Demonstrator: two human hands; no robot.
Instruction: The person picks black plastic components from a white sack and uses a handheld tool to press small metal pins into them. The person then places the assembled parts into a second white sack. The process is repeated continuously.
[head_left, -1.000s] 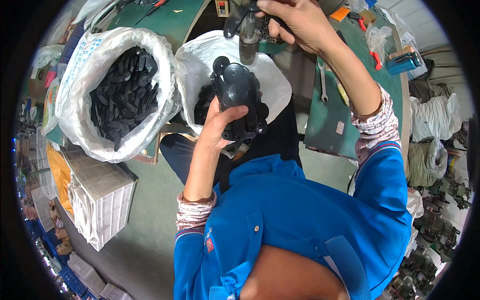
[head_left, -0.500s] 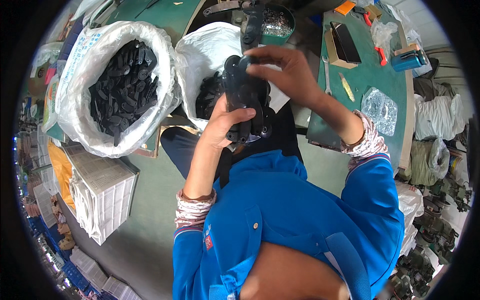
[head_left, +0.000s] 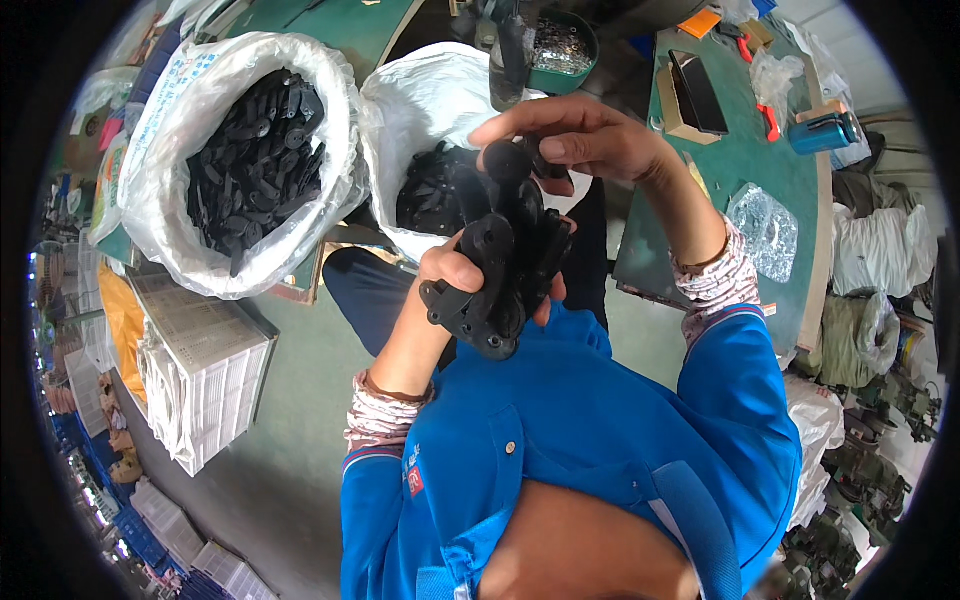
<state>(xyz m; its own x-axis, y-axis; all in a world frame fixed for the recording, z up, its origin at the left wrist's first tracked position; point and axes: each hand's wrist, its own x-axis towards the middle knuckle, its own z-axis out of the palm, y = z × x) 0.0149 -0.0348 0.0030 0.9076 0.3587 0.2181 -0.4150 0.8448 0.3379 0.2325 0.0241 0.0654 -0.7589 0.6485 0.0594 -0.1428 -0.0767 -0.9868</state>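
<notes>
My left hand [head_left: 452,268] is closed round a thick bundle of black plastic arm-shaped parts [head_left: 490,245] with rounded, holed ends, held in front of my chest. Its fingertips show on the bundle's far side. Over the top of that bundle my right hand [head_left: 610,145] bends its fingers round a black plastic part [head_left: 540,160]; the bundle partly hides where they close. Just behind, a white sack [head_left: 415,85] stands with its mouth gaping, and more of the black parts [head_left: 435,190] lie inside it.
To the left a second white sack [head_left: 150,200] is full of similar black parts. A green bin [head_left: 592,60] of small metal pieces stands behind an upright machine part [head_left: 508,65]. On the right-hand green table [head_left: 725,160] lie a phone-like black slab [head_left: 698,92] and a blue cylinder [head_left: 822,134].
The bundle has come nearer to my chest and tilted, its lower ends now more in view. My right hand has moved slightly right and down, closer over the bundle.
</notes>
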